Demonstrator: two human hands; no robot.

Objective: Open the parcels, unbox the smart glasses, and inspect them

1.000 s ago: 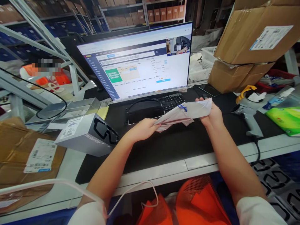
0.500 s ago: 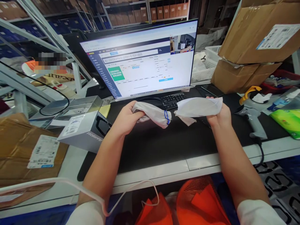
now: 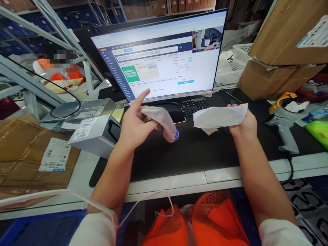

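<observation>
L hand (image 3: 134,126) pinches a grey drawstring pouch (image 3: 164,119) btwn thumb and fingers, index finger sticking up twd the monitor (image 3: 164,54). Pouch hangs tilted over the black desk mat (image 3: 184,153), its blue cord (image 3: 176,135) at the low end. R hand (image 3: 244,124) grips the R end of a thin white sleeve (image 3: 217,117), held roughly level above the mat, its free end pointing twd the pouch; the two are apart. Sleeve's prob. paper or thin cloth, hard to say at this blur. Small pale flap (image 3: 210,131) shows just under it. Keyboard (image 3: 193,106) sits behind, btwn the hands, in front of the monitor. L of the L hand: grey eyewear box (image 3: 92,143) w/ glasses printed on it, then a brown carton (image 3: 20,153) w/ a printed label (image 3: 55,155). R of the R hand: barcode scanner (image 3: 285,135), plus a green pack (image 3: 317,133) at the view's edge. Stacked cartons (image 3: 276,79) and white basket (image 3: 228,78) at back R.
</observation>
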